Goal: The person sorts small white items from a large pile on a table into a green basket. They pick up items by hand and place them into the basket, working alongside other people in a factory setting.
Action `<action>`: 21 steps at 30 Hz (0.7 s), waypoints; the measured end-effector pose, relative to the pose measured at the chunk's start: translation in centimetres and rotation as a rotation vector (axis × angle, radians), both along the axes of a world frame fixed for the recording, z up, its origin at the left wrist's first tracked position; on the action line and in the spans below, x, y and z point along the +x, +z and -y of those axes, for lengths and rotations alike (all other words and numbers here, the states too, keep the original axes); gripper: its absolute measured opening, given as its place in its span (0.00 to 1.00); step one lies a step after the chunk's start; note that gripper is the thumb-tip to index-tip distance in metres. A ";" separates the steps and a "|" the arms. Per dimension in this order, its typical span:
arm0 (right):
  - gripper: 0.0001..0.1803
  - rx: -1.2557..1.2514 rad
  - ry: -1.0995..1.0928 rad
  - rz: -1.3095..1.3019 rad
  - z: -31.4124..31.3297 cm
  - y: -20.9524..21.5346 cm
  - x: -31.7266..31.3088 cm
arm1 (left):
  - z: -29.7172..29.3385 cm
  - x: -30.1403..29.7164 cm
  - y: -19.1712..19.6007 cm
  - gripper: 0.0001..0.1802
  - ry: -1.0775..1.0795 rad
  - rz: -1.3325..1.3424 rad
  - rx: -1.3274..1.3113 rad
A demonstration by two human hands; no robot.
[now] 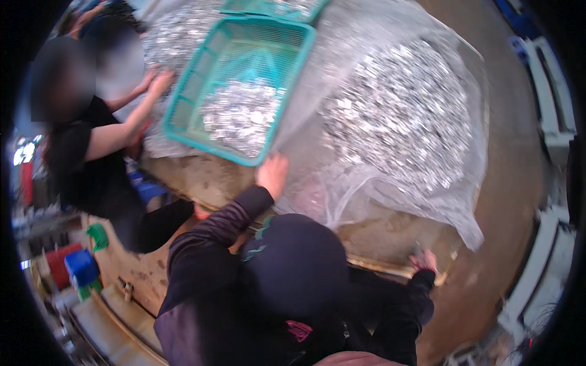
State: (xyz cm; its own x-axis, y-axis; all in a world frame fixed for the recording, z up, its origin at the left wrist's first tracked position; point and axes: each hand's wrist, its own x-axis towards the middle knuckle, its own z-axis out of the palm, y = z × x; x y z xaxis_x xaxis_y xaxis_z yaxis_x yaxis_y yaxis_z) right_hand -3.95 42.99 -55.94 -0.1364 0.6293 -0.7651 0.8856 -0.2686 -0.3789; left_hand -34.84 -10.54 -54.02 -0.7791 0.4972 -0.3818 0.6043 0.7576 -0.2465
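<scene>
teal mesh basket [201, 85]; silvery glinting metal pieces [400, 110]; clear plastic sheet [452, 201]; blue bin [80, 267]; red bin [58, 259].

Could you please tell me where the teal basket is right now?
In the head view, the teal basket sits upper centre, tilted, left of the clear bag of silver pieces, part-filled with them.

Factory floor or sorting workshop, not a home. Evidence: huge clear plastic sack [403, 122] heaped with small shiny metal pieces [397, 116], teal plastic sorting basket [241, 88] holding more of them, worn dirty bench [207, 180], red and blue bins [73, 265] at lower left, bare brown floor [513, 183], several people working around the pile.
</scene>
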 end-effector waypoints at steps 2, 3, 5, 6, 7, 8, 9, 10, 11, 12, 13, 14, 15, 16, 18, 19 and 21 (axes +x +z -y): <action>0.14 0.035 -0.124 0.065 -1.1 1.3 -1.4 | 4.0 2.4 -0.4 0.30 -0.103 -0.090 0.043; 0.11 0.149 0.001 0.006 -1.6 2.9 -2.3 | 5.7 3.1 -0.4 0.31 -0.087 -0.125 0.111; 0.13 0.559 0.214 -0.178 -1.5 6.7 -4.6 | 7.9 3.4 -0.2 0.29 -0.100 -0.098 0.290; 0.15 0.761 0.238 -0.185 -1.0 8.9 -6.3 | 8.3 3.5 0.1 0.29 -0.127 -0.118 0.387; 0.15 1.023 0.365 -0.436 0.0 11.0 -7.9 | 8.4 3.8 0.8 0.28 -0.081 -0.049 0.487; 0.18 1.283 0.467 -0.684 1.4 12.8 -9.8 | 8.3 4.1 1.7 0.28 -0.057 -0.012 0.592; 0.18 1.279 0.454 -0.707 2.8 14.9 -11.5 | 8.1 4.4 3.0 0.27 -0.011 0.061 0.658; 0.19 1.296 0.494 -0.765 4.4 16.5 -13.2 | 7.4 5.1 4.5 0.28 0.020 -0.064 0.710; 0.19 1.276 0.484 -0.754 5.8 17.9 -14.7 | 6.9 5.5 6.3 0.29 0.066 -0.122 0.729; 0.19 1.259 0.509 -0.764 6.9 19.0 -16.1 | 6.2 6.0 8.2 0.29 0.125 -0.182 0.746; 0.19 1.277 0.589 -0.797 7.7 19.5 -17.8 | 5.5 6.2 10.1 0.29 0.188 -0.250 0.764; 0.19 1.202 0.614 -0.813 8.2 19.4 -19.7 | 4.7 5.9 12.0 0.31 0.256 -0.300 0.832; 0.20 1.160 0.696 -0.840 8.3 18.8 -21.5 | 4.0 5.1 13.9 0.30 0.190 -0.338 0.918; 0.20 1.132 0.789 -0.888 8.1 17.8 -22.9 | 3.3 3.9 15.7 0.30 0.126 -0.371 1.001; 0.23 0.955 0.972 -0.793 7.5 14.1 -26.0 | 1.6 1.2 19.1 0.29 -0.035 -0.234 0.990; 0.24 0.840 1.048 -0.754 7.3 11.8 -27.2 | 0.6 -0.3 20.7 0.29 -0.128 -0.070 0.896; 0.34 0.556 1.191 -0.520 7.3 7.8 -26.0 | -0.4 -2.4 23.9 0.27 -0.119 0.180 0.606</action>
